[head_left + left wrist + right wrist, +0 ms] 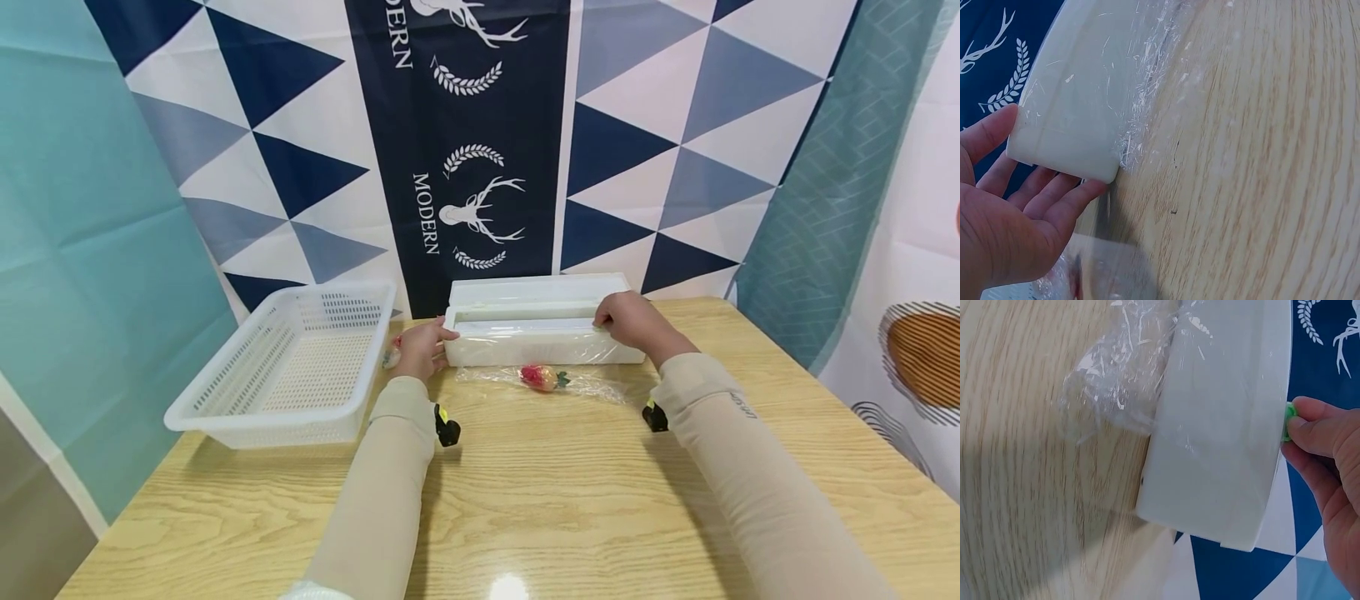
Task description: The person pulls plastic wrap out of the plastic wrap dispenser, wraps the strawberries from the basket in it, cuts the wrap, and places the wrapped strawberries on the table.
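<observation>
A long white cling film dispenser [540, 348] stands at the back of the table, its lid raised. At its left end, my left hand [422, 348] holds the corner, thumb near the upper edge and fingers against the end. With thumb and forefinger, my right hand [1332, 440] pinches a small green slider [1289, 422] on the dispenser's upper edge. Clear film [1116, 381] runs from the dispenser's front onto the table. On that film lies a red and yellow strawberry [542, 378] with green leaves.
A white perforated plastic basket [300, 421] stands left of my left arm. Between basket and left hand lies a small film-wrapped item [392, 353], partly hidden. The wooden table [525, 500] ends at a patterned cloth [480, 125] behind the dispenser.
</observation>
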The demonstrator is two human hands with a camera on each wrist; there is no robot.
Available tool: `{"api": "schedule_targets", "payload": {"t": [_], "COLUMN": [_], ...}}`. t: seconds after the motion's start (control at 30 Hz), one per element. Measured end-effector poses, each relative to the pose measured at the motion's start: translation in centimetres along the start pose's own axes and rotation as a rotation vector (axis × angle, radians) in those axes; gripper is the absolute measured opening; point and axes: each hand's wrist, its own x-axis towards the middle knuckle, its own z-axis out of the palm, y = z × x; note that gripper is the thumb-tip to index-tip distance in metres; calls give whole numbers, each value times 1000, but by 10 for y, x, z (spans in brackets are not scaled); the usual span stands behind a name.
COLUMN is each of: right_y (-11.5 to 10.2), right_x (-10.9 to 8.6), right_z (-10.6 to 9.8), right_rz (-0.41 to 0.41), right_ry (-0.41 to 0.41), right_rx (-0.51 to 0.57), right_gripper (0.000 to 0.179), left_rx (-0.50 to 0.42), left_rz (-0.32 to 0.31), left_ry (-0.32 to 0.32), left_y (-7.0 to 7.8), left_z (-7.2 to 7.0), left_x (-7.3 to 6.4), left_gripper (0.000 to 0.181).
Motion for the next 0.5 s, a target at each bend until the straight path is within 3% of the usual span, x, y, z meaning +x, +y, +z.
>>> {"api": "schedule_targets", "payload": {"t": [0.5], "right_y": [10], "right_x": [-6], "right_z": [-6], "right_rz": [16], "right_ry": [-12], "right_rx": [-26], "right_gripper": [21], "left_rx": [-7], "left_rz": [5], "left_ry": [-17], "left_y": [-1], "left_z": [-1], "left_x": [0], "left_gripper": [60]}}
